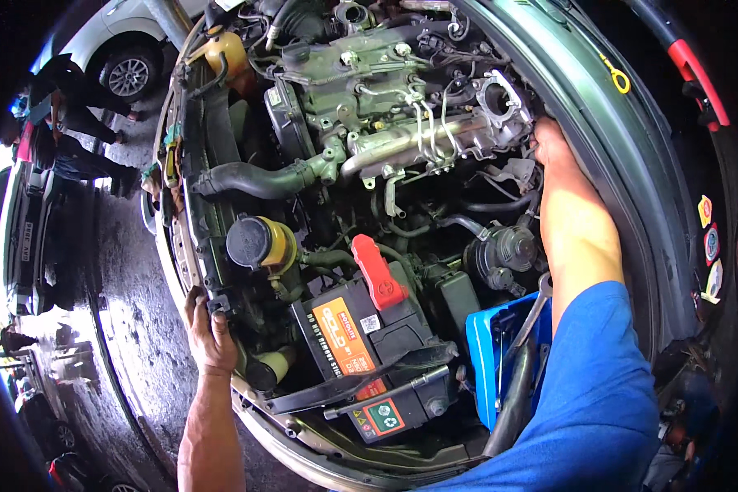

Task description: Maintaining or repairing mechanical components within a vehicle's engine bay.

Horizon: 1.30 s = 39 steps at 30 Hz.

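My left hand (211, 336) rests on the front edge panel (190, 254) of an open engine bay, its thumb apart from the fingers, beside a small black fitting. On the far right, my right hand (553, 143) reaches down between the engine (369, 107) and the rear edge of the bay. Its fingers are hidden behind a round metal intake flange (496, 100), so what they touch cannot be seen. Below that forearm, a wrench (529, 316) leans in a blue tray (485, 369) with a dark tube-like tool (517, 394).
A battery (320, 328) with a red terminal cover (379, 271) sits near me. Ahead of it is a yellowish reservoir (280, 246) with a black cap; a thick black hose (258, 180) crosses beyond. At left, people (82, 123) stand near parked cars on wet floor (131, 328).
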Motion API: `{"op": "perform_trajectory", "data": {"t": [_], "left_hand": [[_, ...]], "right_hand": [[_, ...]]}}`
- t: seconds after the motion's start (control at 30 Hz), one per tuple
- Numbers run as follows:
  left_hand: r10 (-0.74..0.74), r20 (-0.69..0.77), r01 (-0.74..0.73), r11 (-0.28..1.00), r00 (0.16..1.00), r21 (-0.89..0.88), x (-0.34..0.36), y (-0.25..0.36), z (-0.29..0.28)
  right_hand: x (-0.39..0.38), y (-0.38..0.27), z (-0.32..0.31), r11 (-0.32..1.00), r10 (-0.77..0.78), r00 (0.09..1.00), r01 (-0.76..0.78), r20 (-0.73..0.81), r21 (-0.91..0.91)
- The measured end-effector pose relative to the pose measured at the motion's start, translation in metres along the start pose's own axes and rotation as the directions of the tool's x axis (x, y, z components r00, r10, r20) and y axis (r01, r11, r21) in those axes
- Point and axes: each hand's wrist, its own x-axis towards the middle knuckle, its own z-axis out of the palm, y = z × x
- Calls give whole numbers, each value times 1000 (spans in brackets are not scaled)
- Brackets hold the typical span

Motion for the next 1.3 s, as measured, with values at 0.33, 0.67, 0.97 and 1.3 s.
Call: {"op": "perform_trajectory", "data": {"t": [0.33,0.67,0.97,1.3], "left_hand": [[-2,8,2,1000,1000,21,-2,0,-1],[14,34,-15,999,999,39,-2,-1,-3],[1,28,-2,1000,1000,27,-2,-1,-3],[12,33,-13,999,999,31,0,2,-2]], "right_hand": [[5,9,-4,997,44,997,-40,63,-61],[19,11,-6,996,69,997,-71,30,62],[3,0,-11,948,218,969,-239,118,211],[11,9,-8,946,236,968,-249,83,207]]}}
